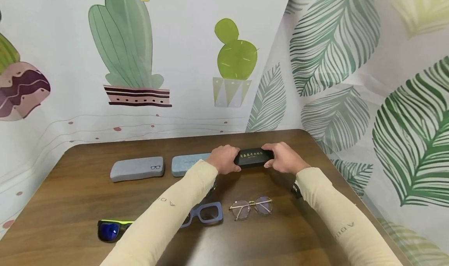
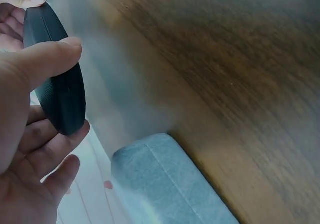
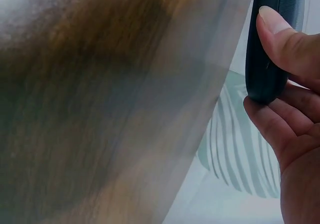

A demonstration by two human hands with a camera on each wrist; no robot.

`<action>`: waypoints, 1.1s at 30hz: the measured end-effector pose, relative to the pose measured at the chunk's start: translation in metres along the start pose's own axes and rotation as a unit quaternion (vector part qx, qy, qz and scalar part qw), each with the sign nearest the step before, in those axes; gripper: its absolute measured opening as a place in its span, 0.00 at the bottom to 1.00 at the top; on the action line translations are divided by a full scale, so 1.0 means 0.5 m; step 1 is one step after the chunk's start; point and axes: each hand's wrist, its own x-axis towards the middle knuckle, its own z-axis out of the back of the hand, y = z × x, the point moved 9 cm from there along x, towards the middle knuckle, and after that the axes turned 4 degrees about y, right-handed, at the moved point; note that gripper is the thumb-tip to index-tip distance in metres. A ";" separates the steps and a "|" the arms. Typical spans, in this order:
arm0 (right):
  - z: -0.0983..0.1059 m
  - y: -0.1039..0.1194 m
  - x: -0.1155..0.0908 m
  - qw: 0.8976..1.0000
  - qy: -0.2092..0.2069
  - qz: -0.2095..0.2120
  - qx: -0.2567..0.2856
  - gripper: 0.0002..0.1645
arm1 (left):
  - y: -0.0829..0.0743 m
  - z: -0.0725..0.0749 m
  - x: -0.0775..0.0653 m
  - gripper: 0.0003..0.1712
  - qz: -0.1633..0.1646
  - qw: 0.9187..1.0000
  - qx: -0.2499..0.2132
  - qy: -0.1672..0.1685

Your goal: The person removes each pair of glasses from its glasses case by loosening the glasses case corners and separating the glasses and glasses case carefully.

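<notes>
Both hands hold a black glasses case (image 1: 253, 158) with gold lettering, toward the back right of the table. My left hand (image 1: 224, 159) grips its left end, and my right hand (image 1: 282, 157) grips its right end. In the left wrist view the thumb lies across the near side of the black case (image 2: 62, 98), with fingers behind and under its end. The right wrist view shows the right thumb pressed on the case (image 3: 265, 78) and fingers at its lower end. The case looks closed. A light blue glasses case (image 1: 182, 164) lies just left of the left hand.
A grey glasses case (image 1: 136, 169) lies further left. Nearer the front are thin gold-framed glasses (image 1: 251, 207), blue-framed sunglasses (image 1: 210, 212) partly behind the left sleeve, and black sunglasses (image 1: 109, 231) with blue lenses. A patterned wall (image 1: 189, 118) borders the wooden table (image 1: 80, 196).
</notes>
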 end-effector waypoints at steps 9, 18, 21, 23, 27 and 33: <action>-0.025 -0.021 0.015 1.000 0.012 -0.008 0.002 0.35 | 0.011 -0.019 0.017 0.32 0.015 1.000 0.019 -0.007; -0.045 -0.030 0.016 0.999 0.025 -0.020 0.001 0.34 | 0.008 -0.035 0.020 0.31 0.021 0.998 0.055 -0.005; -0.049 -0.027 0.017 0.999 0.028 -0.018 -0.003 0.34 | 0.006 -0.043 0.019 0.34 0.019 0.997 0.077 0.005; -0.050 -0.026 0.018 0.999 0.027 -0.018 -0.004 0.34 | 0.006 -0.047 0.021 0.36 0.019 0.996 0.084 0.010; -0.052 -0.027 0.017 0.999 0.025 -0.019 -0.006 0.33 | 0.008 -0.050 0.024 0.37 0.020 0.997 0.079 0.014; -0.052 -0.034 0.015 1.000 0.014 -0.012 -0.007 0.33 | 0.016 -0.048 0.019 0.40 0.017 0.997 0.072 0.010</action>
